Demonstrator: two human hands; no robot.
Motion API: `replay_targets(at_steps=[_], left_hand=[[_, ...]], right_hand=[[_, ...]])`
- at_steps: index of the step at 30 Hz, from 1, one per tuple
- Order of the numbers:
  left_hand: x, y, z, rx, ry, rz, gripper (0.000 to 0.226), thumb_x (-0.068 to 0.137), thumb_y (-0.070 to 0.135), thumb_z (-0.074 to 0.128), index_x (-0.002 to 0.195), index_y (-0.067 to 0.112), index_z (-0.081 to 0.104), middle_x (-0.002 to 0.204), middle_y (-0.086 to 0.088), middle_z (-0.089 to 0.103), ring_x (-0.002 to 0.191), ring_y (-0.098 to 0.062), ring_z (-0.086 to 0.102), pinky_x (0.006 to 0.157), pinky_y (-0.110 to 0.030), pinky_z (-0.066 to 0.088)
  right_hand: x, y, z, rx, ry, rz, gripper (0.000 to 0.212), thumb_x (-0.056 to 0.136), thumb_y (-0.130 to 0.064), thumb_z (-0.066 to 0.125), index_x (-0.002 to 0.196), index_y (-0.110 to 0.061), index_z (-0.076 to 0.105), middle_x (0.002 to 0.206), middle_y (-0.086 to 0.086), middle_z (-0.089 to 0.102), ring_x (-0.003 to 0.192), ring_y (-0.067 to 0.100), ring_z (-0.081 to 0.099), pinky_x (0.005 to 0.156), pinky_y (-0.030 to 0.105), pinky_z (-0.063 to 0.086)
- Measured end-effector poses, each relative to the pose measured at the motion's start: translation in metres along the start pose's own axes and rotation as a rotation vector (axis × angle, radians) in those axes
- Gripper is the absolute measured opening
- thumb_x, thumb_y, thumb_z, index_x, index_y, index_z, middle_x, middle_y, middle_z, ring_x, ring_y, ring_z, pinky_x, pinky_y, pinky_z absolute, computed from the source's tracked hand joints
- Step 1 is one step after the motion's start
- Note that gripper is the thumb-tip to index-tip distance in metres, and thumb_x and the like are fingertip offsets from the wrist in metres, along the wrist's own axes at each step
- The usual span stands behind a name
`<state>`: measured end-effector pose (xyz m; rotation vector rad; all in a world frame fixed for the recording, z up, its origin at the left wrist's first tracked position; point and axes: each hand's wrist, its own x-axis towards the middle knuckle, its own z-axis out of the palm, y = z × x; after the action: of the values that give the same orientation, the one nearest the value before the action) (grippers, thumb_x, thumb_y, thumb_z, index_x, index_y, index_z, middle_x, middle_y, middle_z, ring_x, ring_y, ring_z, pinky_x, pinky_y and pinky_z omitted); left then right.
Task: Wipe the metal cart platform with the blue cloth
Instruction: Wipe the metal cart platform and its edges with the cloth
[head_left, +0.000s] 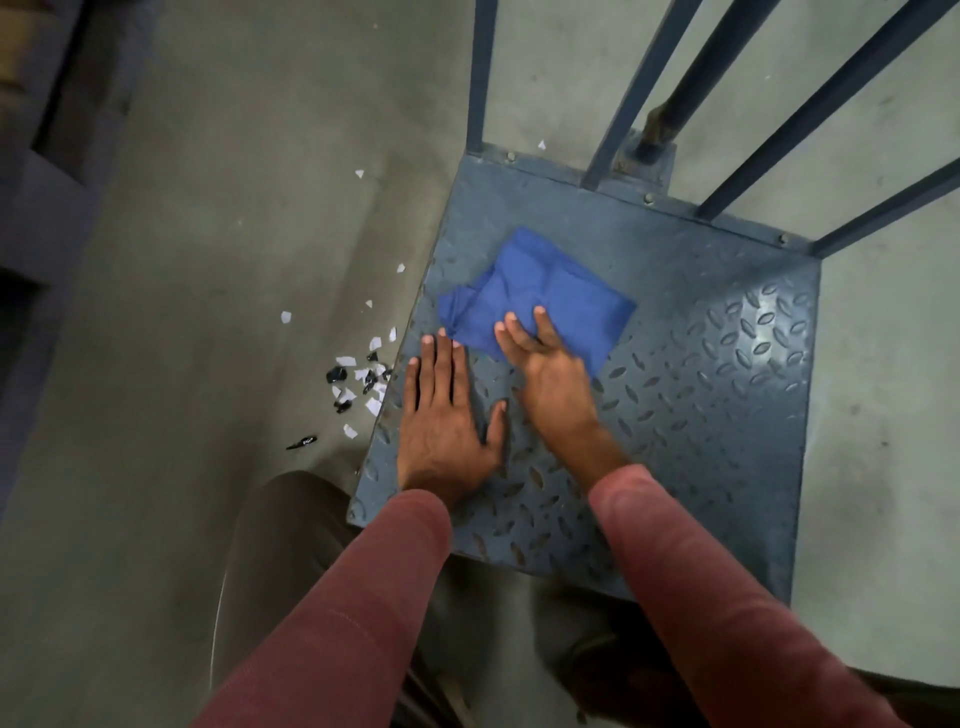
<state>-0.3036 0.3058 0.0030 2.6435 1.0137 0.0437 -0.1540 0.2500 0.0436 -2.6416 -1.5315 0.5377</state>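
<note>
Overhead, you are looking down on the metal cart platform (727, 389), its blue-grey tread plate sitting on a grey concrete floor (234, 208). The blue cloth (545, 291) is lying crumpled on the platform's far-left part, inside the edges. Your right hand (550, 374) is pressing on the cloth's near edge with straight, close-set fingers; it is lying flat rather than gripping, and nothing is being held in it. Your left hand (447, 415) is lying palm-down on the bare plate beside it, near the platform's left edge, fingers straight and thumb splayed. Its fingertips are reaching the cloth's left corner, though whether they are touching the fabric is too close to tell. It too is holding nothing. Both arms are wearing dull red sleeves (363, 597). Dark blue upright bars (810, 119) are rising from the platform's far edge. White and black scraps (358, 374) are lying scattered on the floor just off the platform's left edge.
</note>
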Motion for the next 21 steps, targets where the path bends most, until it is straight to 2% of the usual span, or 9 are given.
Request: replay_targets(at_steps=[2,4,9,11,13,15,17,19,21], left_hand=[[0.0,0.001,-0.002,-0.005,-0.007,-0.005,0.089,0.103,0.057,0.038,0.168,0.002,0.01,0.178,-0.016,0.002,0.165,-0.029,-0.006,0.134,-0.049,0.005],[0.0,0.0,-0.003,-0.012,-0.004,-0.001,0.091,0.103,0.057,0.041,0.168,0.003,0.008,0.178,-0.014,0.0,0.165,-0.028,-0.007,0.134,-0.048,0.004],[0.001,0.0,-0.004,-0.035,0.002,-0.018,0.092,0.102,0.058,0.043,0.169,0.006,0.008,0.178,-0.012,0.003,0.165,-0.026,-0.004,0.134,-0.046,0.004],[0.001,-0.001,-0.005,-0.039,-0.011,-0.017,0.092,0.102,0.059,0.042,0.169,0.007,0.006,0.178,-0.011,0.001,0.165,-0.026,-0.006,0.134,-0.045,0.002],[0.001,0.0,-0.004,-0.04,-0.002,-0.014,0.091,0.102,0.059,0.042,0.169,0.007,0.008,0.178,-0.011,0.001,0.165,-0.026,-0.005,0.134,-0.044,0.0],[0.001,-0.001,-0.003,-0.03,0.006,-0.014,0.09,0.102,0.058,0.042,0.169,0.006,0.01,0.178,-0.012,0.003,0.165,-0.026,-0.004,0.134,-0.044,0.001],[0.0,-0.001,0.0,-0.019,0.008,-0.015,0.09,0.103,0.059,0.041,0.168,0.005,0.012,0.178,-0.013,0.003,0.165,-0.027,-0.004,0.134,-0.045,0.002],[0.001,-0.001,0.001,-0.012,0.012,-0.018,0.09,0.103,0.06,0.04,0.168,0.004,0.013,0.178,-0.013,0.003,0.166,-0.027,-0.003,0.134,-0.046,0.003],[0.001,-0.001,0.001,-0.014,0.016,-0.018,0.09,0.103,0.06,0.04,0.168,0.004,0.014,0.178,-0.013,0.004,0.166,-0.027,-0.002,0.134,-0.046,0.004]], right_hand=[[0.02,0.008,-0.009,-0.083,-0.047,-0.004,0.063,0.103,-0.004,0.037,0.161,-0.029,0.032,0.168,-0.012,0.029,0.159,0.026,0.017,0.096,0.038,0.051],[0.053,0.014,-0.026,-0.146,-0.109,0.02,0.063,0.107,-0.007,0.034,0.163,-0.033,0.023,0.17,-0.013,0.02,0.159,0.025,0.013,0.105,0.039,0.045],[0.08,0.008,-0.031,-0.09,-0.05,0.064,0.064,0.106,-0.004,0.033,0.164,-0.028,0.021,0.171,-0.009,0.018,0.16,0.031,0.008,0.104,0.041,0.045],[0.06,0.009,-0.016,0.028,0.044,0.015,0.067,0.096,0.001,0.034,0.161,-0.02,0.033,0.168,-0.002,0.029,0.159,0.037,0.01,0.11,0.04,0.042],[0.042,0.018,-0.005,0.172,0.131,-0.079,0.067,0.081,0.003,0.045,0.146,-0.009,0.057,0.153,0.01,0.053,0.15,0.048,0.029,0.116,0.043,0.039],[0.031,0.026,-0.004,0.275,0.237,-0.11,0.059,0.071,0.003,0.053,0.127,-0.004,0.072,0.133,0.016,0.068,0.135,0.052,0.051,0.11,0.051,0.045],[0.017,0.025,-0.021,0.43,0.318,0.052,0.053,0.074,-0.005,0.049,0.12,-0.005,0.076,0.122,0.016,0.074,0.123,0.042,0.065,0.104,0.047,0.054],[0.01,0.02,-0.029,0.518,0.508,0.313,0.046,0.086,-0.01,0.052,0.127,-0.007,0.072,0.122,0.019,0.073,0.114,0.038,0.069,0.098,0.042,0.054],[0.015,0.016,-0.023,0.55,0.55,0.537,0.048,0.1,-0.019,0.058,0.145,-0.002,0.055,0.141,0.025,0.06,0.132,0.041,0.055,0.11,0.043,0.042]])
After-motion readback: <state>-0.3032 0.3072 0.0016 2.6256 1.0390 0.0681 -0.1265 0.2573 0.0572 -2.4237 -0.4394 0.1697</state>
